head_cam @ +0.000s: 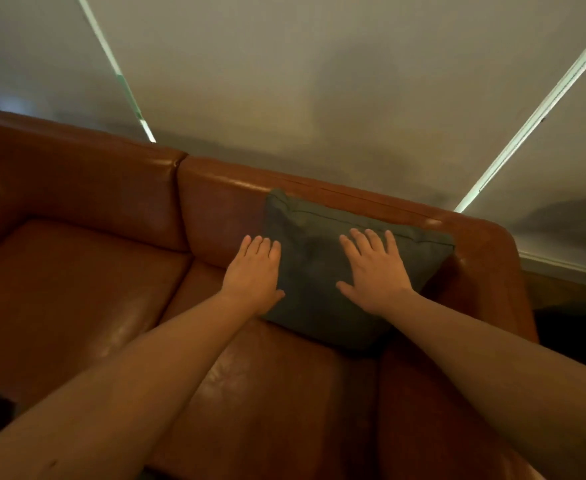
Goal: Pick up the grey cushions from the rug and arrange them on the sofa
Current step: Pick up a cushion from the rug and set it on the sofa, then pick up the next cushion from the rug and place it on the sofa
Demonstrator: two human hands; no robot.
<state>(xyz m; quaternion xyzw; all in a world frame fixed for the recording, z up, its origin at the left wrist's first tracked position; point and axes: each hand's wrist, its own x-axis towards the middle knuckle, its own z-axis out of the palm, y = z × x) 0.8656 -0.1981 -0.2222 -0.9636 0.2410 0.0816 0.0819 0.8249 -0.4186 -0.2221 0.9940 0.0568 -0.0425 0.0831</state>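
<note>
Grey cushion (322, 271) leans against the backrest of the brown leather sofa (77, 271), at its right end. Left hand (255, 271) — flat, fingers extended — presses its left edge; right hand (374, 268) lies flat on its face.

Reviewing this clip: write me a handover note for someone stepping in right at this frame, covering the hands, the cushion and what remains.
Left hand: open, flat, fingers spread on the left edge of the grey cushion, partly on the sofa backrest.
Right hand: open, palm flat on the cushion's front face.
Cushion: on the brown leather sofa, propped against the backrest in the right corner beside the armrest.
Done: one grey cushion placed on the sofa; neither hand grips it.
Left: the rug and any other cushions are out of view, so check the floor and bring up whatever remains.
</note>
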